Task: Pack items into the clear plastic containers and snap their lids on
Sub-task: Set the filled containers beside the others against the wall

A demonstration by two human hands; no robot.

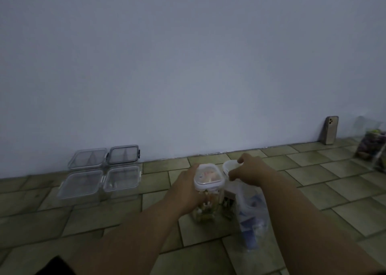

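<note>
Two-handed, working just past plastic bag (pixel 252 214): wrapping left hand (pixel 188 191) around tall packed container (pixel 206 208) standing on floor tiles, clear lid (pixel 208 176) on; pinching white lid (pixel 230 166) just behind with curled fingers of right hand (pixel 248 172). Risking toppling tall container if pressing off-centre. Leaving clear containers (pixel 102 172) by wall unpacked.

Both bare forearms reach forward. The left hand (pixel 186 189) wraps the lidded clear container's (pixel 208 178) side; the right hand (pixel 250 170), fingers curled, pinches a white lid (pixel 230 166) just right of that grip.
</note>
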